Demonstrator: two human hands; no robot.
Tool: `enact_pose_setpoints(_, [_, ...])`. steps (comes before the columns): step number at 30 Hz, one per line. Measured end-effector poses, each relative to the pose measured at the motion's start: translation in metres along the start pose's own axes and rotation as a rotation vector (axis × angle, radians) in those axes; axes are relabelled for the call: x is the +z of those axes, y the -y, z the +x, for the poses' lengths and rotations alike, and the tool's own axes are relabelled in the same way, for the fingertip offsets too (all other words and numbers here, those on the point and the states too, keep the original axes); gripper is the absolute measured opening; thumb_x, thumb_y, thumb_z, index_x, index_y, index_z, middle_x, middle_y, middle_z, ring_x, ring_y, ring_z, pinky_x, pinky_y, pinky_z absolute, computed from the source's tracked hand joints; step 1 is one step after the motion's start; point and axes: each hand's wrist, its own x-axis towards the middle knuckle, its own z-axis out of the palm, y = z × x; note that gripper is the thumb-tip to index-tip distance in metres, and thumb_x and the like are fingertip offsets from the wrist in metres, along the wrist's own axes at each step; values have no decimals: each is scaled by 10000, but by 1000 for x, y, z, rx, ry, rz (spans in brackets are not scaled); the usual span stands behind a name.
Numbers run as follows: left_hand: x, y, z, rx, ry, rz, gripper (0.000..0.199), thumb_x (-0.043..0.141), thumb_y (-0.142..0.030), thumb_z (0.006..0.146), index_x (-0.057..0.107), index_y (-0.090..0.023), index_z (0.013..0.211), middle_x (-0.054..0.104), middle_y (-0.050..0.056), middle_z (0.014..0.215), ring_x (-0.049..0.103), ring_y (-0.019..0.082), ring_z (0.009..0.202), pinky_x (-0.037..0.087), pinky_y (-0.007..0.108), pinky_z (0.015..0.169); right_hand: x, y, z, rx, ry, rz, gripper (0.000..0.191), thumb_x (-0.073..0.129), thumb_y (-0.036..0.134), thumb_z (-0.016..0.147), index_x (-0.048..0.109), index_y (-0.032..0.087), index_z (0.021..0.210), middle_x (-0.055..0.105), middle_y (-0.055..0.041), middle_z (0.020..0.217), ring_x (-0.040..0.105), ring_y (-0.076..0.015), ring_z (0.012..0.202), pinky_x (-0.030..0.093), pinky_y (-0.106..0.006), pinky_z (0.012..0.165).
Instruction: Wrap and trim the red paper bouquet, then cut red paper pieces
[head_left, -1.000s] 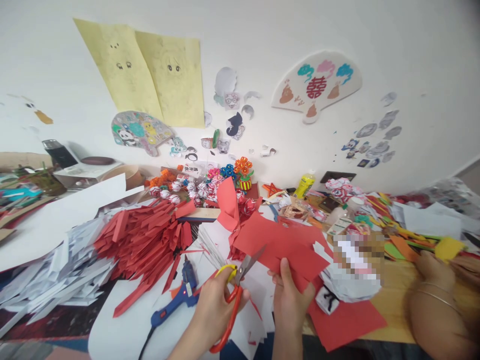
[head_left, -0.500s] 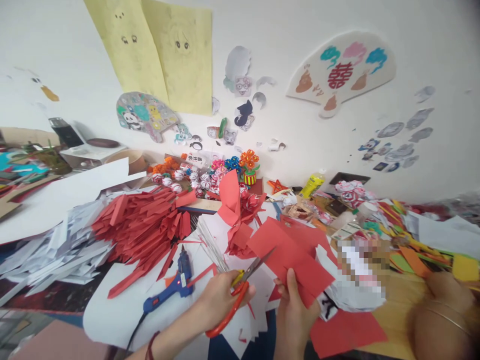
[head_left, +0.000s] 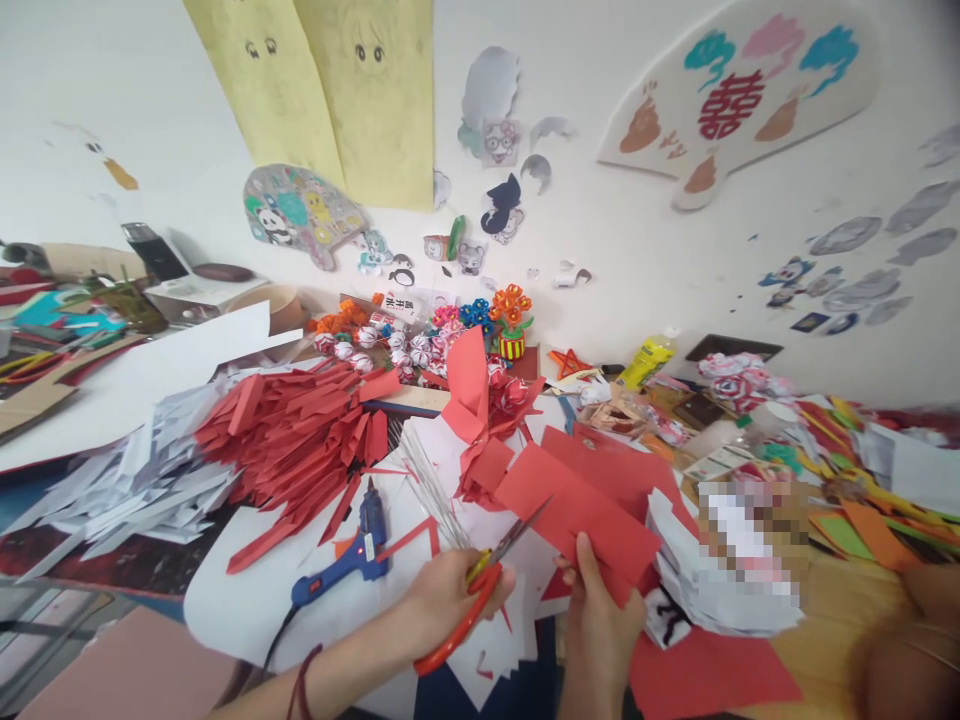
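My left hand (head_left: 450, 600) is closed around the orange-and-yellow handles (head_left: 461, 622) of a pair of scissors (head_left: 517, 537). Their blades point up and right, crossing the left edge of a red paper sheet (head_left: 574, 515). That sheet is pinched in my right hand (head_left: 600, 610), with the thumb lying on its front. More red paper (head_left: 630, 465) lies behind it. Beside my left hand, a blue glue gun (head_left: 367, 550) rests on white paper (head_left: 232, 570). Thin wires (head_left: 431, 480) lie just above that hand.
A heap of folded red strips (head_left: 292, 430) and a pile of white strips (head_left: 150, 480) cover the left side. Paper flowers (head_left: 511, 308) and a yellow bottle (head_left: 646, 362) stand by the wall. At the right edge is another person's blurred arm (head_left: 907, 650).
The view has shifted, so the wall drawings sit higher and those at right lie farther right. My hands keep the scissors and red paper. The other person's arm has moved toward the right edge.
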Motion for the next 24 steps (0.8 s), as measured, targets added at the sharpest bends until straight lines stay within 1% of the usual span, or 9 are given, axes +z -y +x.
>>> enact_pose_setpoints(4, [3, 0, -2, 113, -93, 133, 379, 437, -517, 880, 465, -178, 712, 511, -20, 620, 416, 100, 550, 314, 235, 541, 1, 7, -5, 6, -29, 23, 360, 885, 286, 561, 652, 110, 772, 626, 23, 515, 553, -115, 413, 494, -229, 429])
enact_pose_setpoints(10, [2, -7, -8, 154, -93, 169, 323, 418, -484, 898, 503, -186, 808, 564, -6, 669, 494, 119, 578, 347, 240, 569, 4, 11, -8, -50, -55, 30, 405, 877, 278, 577, 658, 127, 882, 642, 38, 569, 565, -113, 419, 505, -226, 430])
enact_pose_setpoints(14, [1, -9, -9, 154, -105, 187, 313, 430, -467, 889, 540, -177, 847, 588, 14, 689, 529, 137, 594, 370, 247, 581, 3, 10, -7, -64, -30, 26, 403, 865, 278, 599, 655, 128, 908, 638, 38, 570, 557, -109, 420, 498, -223, 427])
enact_pose_setpoints(17, [1, -7, -9, 146, -101, 183, 325, 438, -469, 886, 569, -172, 894, 612, 24, 708, 557, 148, 609, 385, 252, 590, 3, 10, -8, -59, -36, 14, 406, 862, 290, 605, 653, 123, 910, 635, 35, 568, 560, -112, 424, 501, -225, 431])
enact_pose_setpoints(24, [1, -7, -10, 164, -88, 165, 351, 408, -480, 903, 573, -171, 935, 603, 25, 697, 534, 146, 585, 390, 259, 571, 8, 15, -12, -68, -59, 52, 399, 865, 261, 596, 656, 134, 911, 629, 50, 576, 546, -101, 413, 509, -223, 429])
